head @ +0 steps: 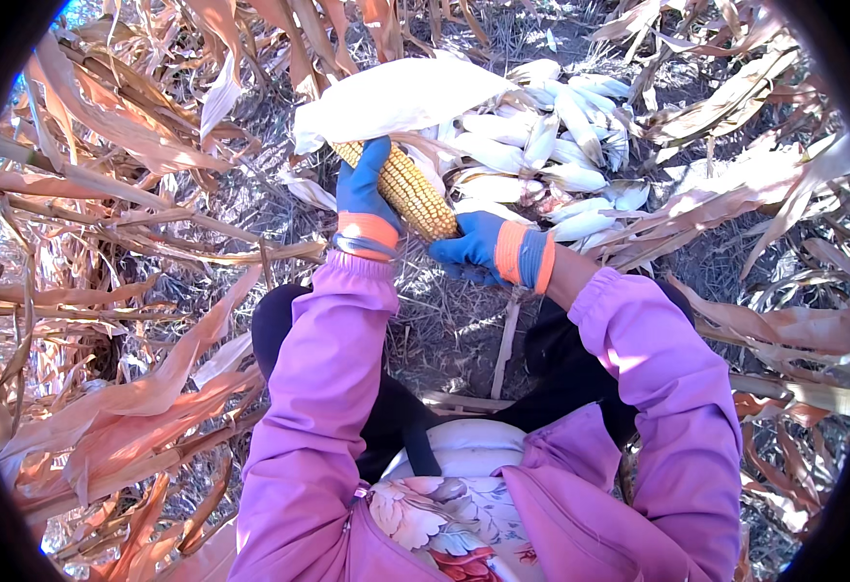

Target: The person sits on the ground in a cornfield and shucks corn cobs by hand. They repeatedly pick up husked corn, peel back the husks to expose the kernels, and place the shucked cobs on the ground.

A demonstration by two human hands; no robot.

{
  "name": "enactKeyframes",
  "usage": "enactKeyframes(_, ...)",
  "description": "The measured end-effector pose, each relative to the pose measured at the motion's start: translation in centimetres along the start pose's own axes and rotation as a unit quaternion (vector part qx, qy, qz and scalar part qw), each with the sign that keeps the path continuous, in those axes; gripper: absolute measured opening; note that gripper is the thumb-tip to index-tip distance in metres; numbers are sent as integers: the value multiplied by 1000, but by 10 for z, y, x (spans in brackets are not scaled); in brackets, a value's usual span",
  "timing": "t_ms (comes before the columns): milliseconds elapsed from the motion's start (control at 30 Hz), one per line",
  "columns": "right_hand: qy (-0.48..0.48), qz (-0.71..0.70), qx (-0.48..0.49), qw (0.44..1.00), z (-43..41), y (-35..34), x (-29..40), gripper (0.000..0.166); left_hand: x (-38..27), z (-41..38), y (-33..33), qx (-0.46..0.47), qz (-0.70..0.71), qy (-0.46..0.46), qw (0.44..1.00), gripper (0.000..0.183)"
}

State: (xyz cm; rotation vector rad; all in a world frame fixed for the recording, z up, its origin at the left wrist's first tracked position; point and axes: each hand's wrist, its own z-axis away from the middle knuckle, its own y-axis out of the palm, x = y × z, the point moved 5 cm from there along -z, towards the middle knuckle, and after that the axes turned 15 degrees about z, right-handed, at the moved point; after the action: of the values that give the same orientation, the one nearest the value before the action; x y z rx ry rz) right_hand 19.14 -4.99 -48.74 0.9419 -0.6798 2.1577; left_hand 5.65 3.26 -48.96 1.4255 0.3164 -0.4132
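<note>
A yellow ear of corn (pixel 414 190) with its kernels bare slants between my hands. My left hand (pixel 366 178), in a blue rubber-coated glove with an orange cuff, grips its upper part, thumb across the kernels. At the lower tip, my gloved right hand (pixel 476 249) has its fingers around the end of the ear; part of the grip is hidden. Beyond my left hand spreads a broad, overexposed pale sheet (pixel 403 98) that looks like peeled husk. It covers the ear's far end.
A heap of pale corn husks (pixel 541 145) lies on the ground just beyond my right hand. Dry cornstalks and leaves (pixel 126 225) crowd the left side, with more dry leaves (pixel 759 211) at the right. A thin stalk (pixel 506 345) lies between my knees on straw-strewn soil.
</note>
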Motion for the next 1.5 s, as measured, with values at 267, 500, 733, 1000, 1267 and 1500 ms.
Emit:
enactKeyframes(267,-81,441,-5,894,6,6,-17,33,-35,-8,4,-27,-16,136,990,36)
enactKeyframes(500,-61,529,-51,845,25,-9,6,47,-35,-4,9,-15,-80,146,986,42)
enactKeyframes(733,-255,293,-331,860,28,-57,29,26,2,13,31,60,-97,38,993,41)
enactKeyframes(1000,-330,524,-428,658,27,-69,26,29,39,36,39,102,-112,-98,984,43)
enactKeyframes(1267,-187,480,-388,764,51,-85,28,29,49,47,45,111,-154,-194,962,38)
enactKeyframes(1500,-139,282,-377,871,48,-110,39,29,66,44,11,55,-55,-290,954,53)
